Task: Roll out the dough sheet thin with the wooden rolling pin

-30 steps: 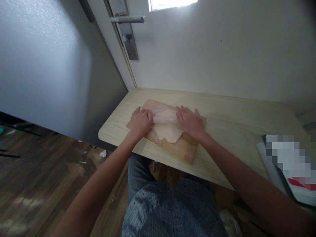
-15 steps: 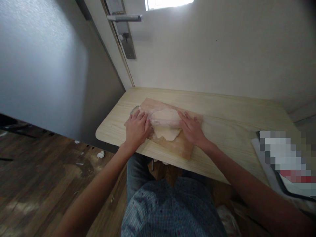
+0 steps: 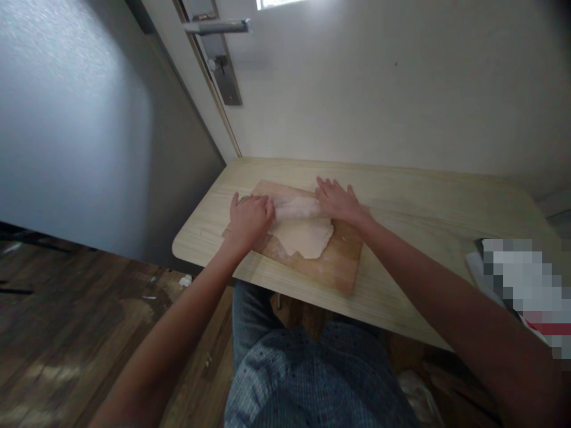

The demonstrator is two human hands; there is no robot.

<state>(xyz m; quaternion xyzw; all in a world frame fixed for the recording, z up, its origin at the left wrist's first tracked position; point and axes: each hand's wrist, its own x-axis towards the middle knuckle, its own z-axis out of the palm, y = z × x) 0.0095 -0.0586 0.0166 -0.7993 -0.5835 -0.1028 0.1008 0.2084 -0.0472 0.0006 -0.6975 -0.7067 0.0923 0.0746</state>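
Observation:
A thin, pale sheet of dough (image 3: 307, 238) with an uneven edge lies on a wooden cutting board (image 3: 336, 270). Across its far part runs a whitish, floury rolling pin (image 3: 297, 208), blurred by motion. Its ends are hidden beneath my hands. My left hand (image 3: 252, 219) rests palm down over the left end, fingers reaching forward. Over the right end lies my right hand (image 3: 338, 199), its fingers stretched out and spread beyond the pin. Neither hand is wrapped around the pin. Flour dusts the board around the dough.
The board sits on a light wooden table (image 3: 423, 238) against a white door with a metal handle (image 3: 218, 26). A grey panel (image 3: 89, 148) stands to the left. At the table's right end lies a partly blurred-out flat item (image 3: 520, 273). White scraps (image 3: 185, 280) litter the floor.
Both hands and the rolling pin have moved forward, away from my body, the right hand farther. More of the dough's near part now shows. The view has shifted slightly.

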